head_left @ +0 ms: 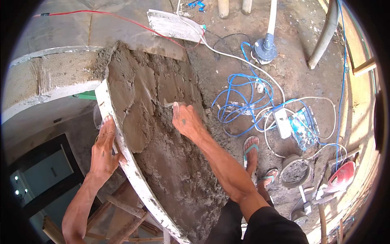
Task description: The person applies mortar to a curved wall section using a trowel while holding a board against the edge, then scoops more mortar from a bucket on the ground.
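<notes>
My left hand [103, 150] grips the edge of a long, curved, white-smeared strip of board [134, 175], with the fingers pointing up along it and the thumb on its near end. The strip runs along the left side of a band of wet grey mortar [162, 158]. Over that mortar my right hand [187, 120] is closed in a fist. A small pale piece shows by its fingertips, but what it holds is mostly hidden. The mortar looks smeared in thick, smooth patches at the upper left and rougher lower down.
To the right lie a tangled blue cord [248, 95], a white power strip [282, 122] and a bucket [295, 171]. A red bowl [341, 177] sits at far right. Posts [325, 36] stand at the back. Left of the strip is a drop with wooden supports [126, 207].
</notes>
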`<state>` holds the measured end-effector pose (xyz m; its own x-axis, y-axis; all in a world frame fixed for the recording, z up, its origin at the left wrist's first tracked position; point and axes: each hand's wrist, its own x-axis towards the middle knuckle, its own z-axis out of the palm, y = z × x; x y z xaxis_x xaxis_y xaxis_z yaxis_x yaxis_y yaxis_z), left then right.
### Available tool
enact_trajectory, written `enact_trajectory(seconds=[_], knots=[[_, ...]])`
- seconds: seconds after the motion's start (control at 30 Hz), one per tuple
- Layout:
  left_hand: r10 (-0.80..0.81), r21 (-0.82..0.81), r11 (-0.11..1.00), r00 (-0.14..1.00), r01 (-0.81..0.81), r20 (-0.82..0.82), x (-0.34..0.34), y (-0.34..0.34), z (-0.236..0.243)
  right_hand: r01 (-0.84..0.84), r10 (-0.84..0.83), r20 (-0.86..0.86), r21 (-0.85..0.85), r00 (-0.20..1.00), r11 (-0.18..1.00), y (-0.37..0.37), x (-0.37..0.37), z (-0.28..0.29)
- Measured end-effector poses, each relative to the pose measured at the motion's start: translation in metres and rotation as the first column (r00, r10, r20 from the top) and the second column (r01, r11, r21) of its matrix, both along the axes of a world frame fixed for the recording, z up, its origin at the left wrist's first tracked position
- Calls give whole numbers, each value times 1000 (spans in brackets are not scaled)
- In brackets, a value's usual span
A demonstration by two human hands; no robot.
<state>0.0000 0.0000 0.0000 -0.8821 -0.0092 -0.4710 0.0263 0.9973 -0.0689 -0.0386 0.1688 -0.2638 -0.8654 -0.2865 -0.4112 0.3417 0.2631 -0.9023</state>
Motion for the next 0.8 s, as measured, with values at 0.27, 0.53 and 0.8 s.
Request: enact_trajectory(seconds=[0.27, 0.53, 0.8], knots=[[-21, -33, 999, 1000, 20, -6, 6, 1, 6, -129, 126, -30, -128, 992, 983, 66, 88, 39], [-48, -35, 998, 999, 49, 9, 1, 13, 5, -2, -7, 206, 42, 979, 999, 184, 228, -30], [-108, -29, 994, 993, 107, -37, 3, 2, 1, 194, -430, 292, 587, 854, 786, 411, 372, -79]])
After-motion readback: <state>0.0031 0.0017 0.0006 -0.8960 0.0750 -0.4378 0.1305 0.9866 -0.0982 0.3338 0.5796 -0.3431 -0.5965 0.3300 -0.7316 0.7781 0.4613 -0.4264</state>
